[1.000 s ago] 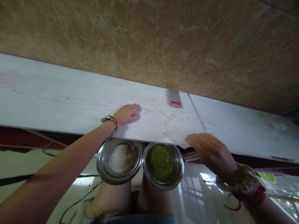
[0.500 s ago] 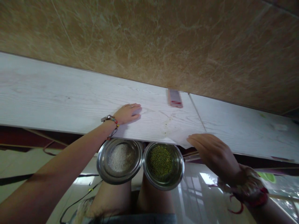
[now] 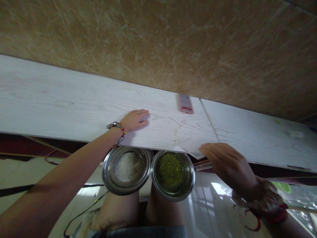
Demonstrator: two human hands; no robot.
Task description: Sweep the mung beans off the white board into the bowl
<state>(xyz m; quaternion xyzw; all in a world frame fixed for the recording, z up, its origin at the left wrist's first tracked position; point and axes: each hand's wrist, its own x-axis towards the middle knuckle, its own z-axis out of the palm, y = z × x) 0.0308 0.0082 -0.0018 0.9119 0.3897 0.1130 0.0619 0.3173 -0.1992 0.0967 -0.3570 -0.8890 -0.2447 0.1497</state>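
My left hand [image 3: 135,120] lies flat with fingers stretched out on a white wood-grain table [image 3: 61,105]. My right hand [image 3: 226,163] rests palm down, fingers extended, on the corner of a white sheet of paper [image 3: 192,146] at the table's near edge. Two steel bowls sit on my knees just under that edge: the left bowl [image 3: 126,170] holds white rice, the right bowl [image 3: 172,175] holds green mung beans.
A small blurred card or packet [image 3: 185,103] lies at the table's far edge against a brown marble-patterned wall [image 3: 173,43]. A seam [image 3: 209,120] divides two table boards. A black cable [image 3: 86,211] runs over the glossy floor at lower left.
Almost nothing differs: the view has shifted slightly and my right wrist has slid a little to the right and down. Both hands stay where they were.
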